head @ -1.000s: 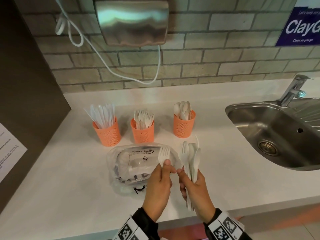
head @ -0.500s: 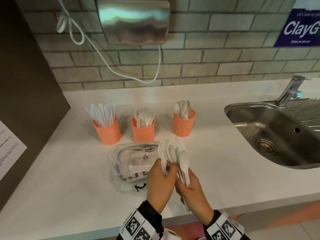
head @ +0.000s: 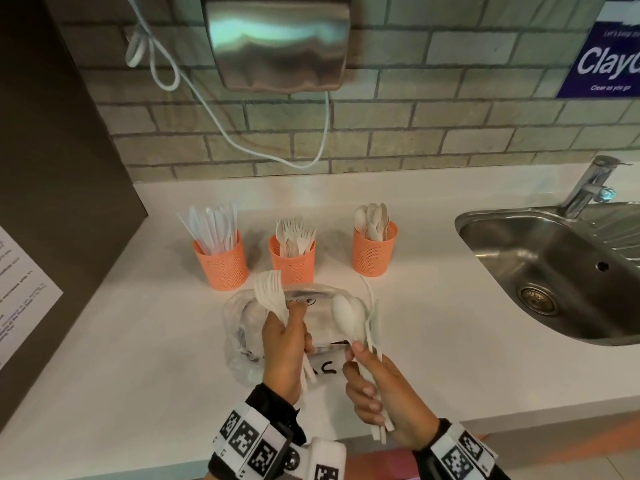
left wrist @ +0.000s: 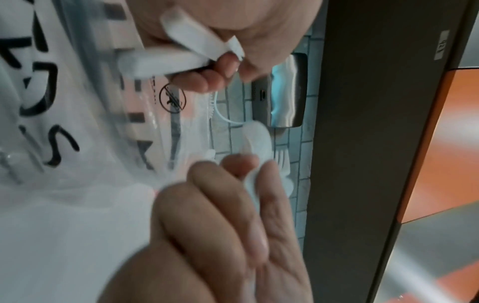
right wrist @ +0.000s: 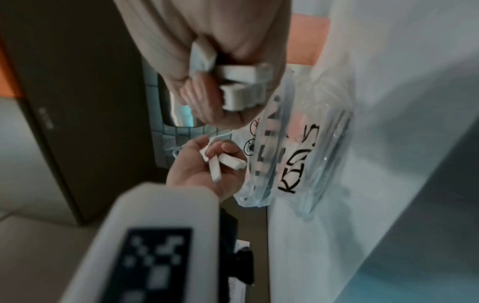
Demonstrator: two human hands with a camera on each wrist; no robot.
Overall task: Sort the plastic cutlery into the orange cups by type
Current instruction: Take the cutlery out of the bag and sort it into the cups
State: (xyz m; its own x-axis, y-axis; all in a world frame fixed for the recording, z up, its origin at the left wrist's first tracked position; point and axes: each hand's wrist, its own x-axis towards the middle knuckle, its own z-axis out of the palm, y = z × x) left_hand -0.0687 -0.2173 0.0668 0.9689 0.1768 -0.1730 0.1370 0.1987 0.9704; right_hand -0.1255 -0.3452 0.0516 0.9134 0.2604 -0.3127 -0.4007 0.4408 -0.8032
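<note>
Three orange mesh cups stand in a row on the white counter: knives on the left, forks in the middle, spoons on the right. My left hand grips a small bunch of white forks by the handles, tines up, in front of the fork cup. My right hand grips a mixed bundle of spoons and knives. Both hands hover over a clear plastic bag. The fork handles show in the right wrist view, the right hand's handle ends above them.
A steel sink with a tap lies to the right. A hand dryer and its white cord hang on the brick wall. A dark panel bounds the counter on the left.
The hands came together over the bag half a second ago and have drawn apart. The left hand's bunch of forks looks bigger and has shifted left; the right hand still has the spoons and knives.
</note>
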